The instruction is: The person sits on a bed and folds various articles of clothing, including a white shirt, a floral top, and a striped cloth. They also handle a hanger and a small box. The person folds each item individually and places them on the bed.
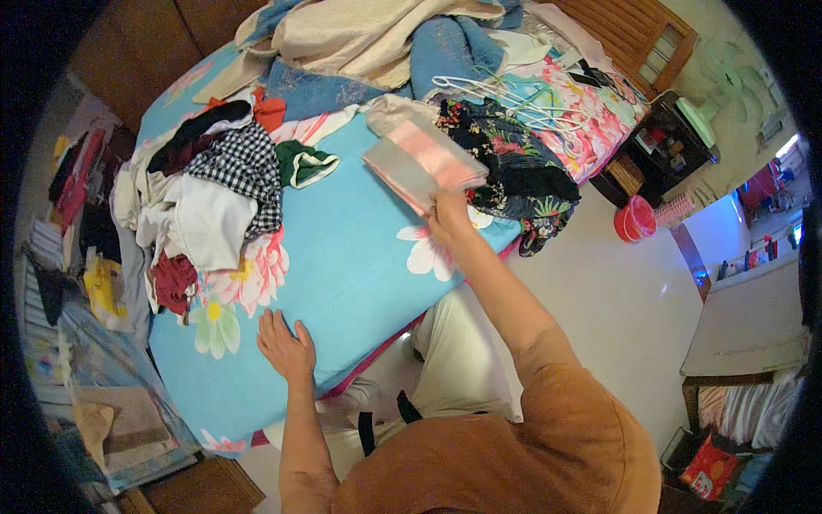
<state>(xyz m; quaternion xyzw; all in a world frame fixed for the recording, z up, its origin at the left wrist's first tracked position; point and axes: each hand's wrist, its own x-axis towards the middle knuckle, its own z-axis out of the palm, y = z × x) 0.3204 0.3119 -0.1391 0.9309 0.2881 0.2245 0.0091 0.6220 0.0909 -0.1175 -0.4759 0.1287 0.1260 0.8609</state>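
My right hand (447, 218) grips the near corner of a folded pink and grey cloth (427, 157) at the right part of the bed. Beyond that cloth lies a black floral garment (507, 167), which hangs over the mattress edge. My left hand (287, 344) rests palm down, fingers apart, on the blue flowered bedsheet (347, 257), holding nothing. To its upper left is a heap of clothes with a white garment (209, 221), a black-and-white checked one (237, 164) and a dark red one (173, 281). A green garment with white trim (305, 164) sticks out of the heap.
A crumpled blue and beige blanket (359, 45) covers the far side of the bed. White wire hangers (514, 103) lie at the far right. A red bucket (634, 218) stands on the floor beside a dark cabinet (668, 148). Past it is a green fan (729, 80).
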